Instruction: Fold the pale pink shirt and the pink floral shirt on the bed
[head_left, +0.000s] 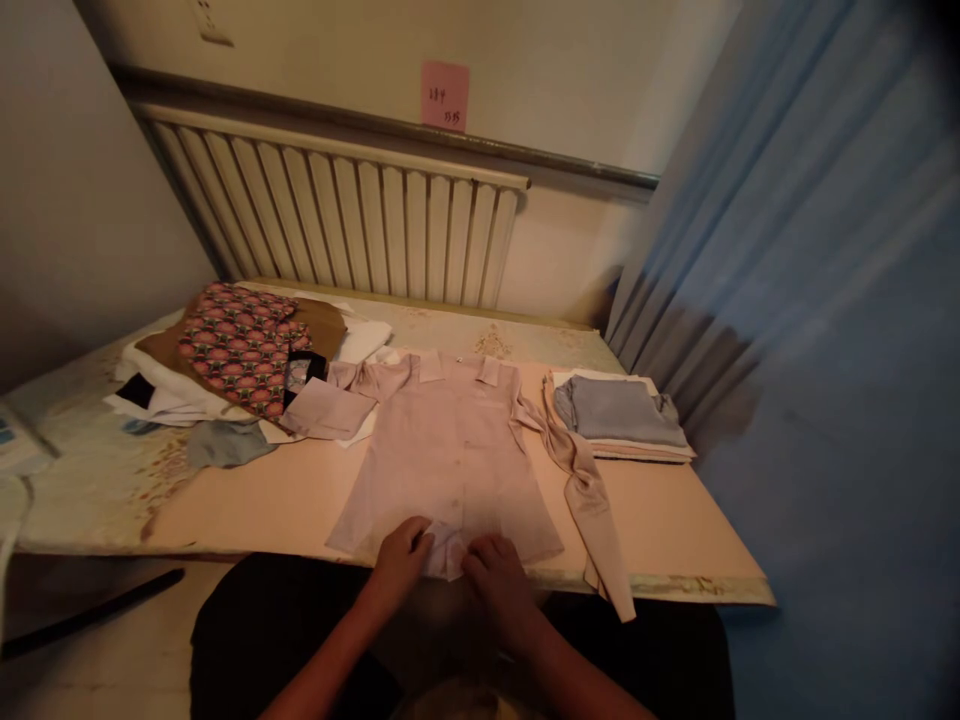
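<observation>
A pale pink button-up shirt (450,450) lies spread front side up, its collar away from me and its hem at the near table edge. One sleeve trails down on the right, past the edge; the other is bent toward the pile on the left. My left hand (405,552) is closed on the hem just left of the button line. To the right of that line my right hand (496,578) grips the hem too, its fingertips partly hidden. Between the two hands the fabric is bunched up a little.
On the left is a loose heap of clothes with a red patterned garment (232,345) on top. Folded clothes, a grey one (616,410) uppermost, are stacked on the right. A radiator (337,210) stands behind the table, and a blue curtain (810,330) hangs along the right.
</observation>
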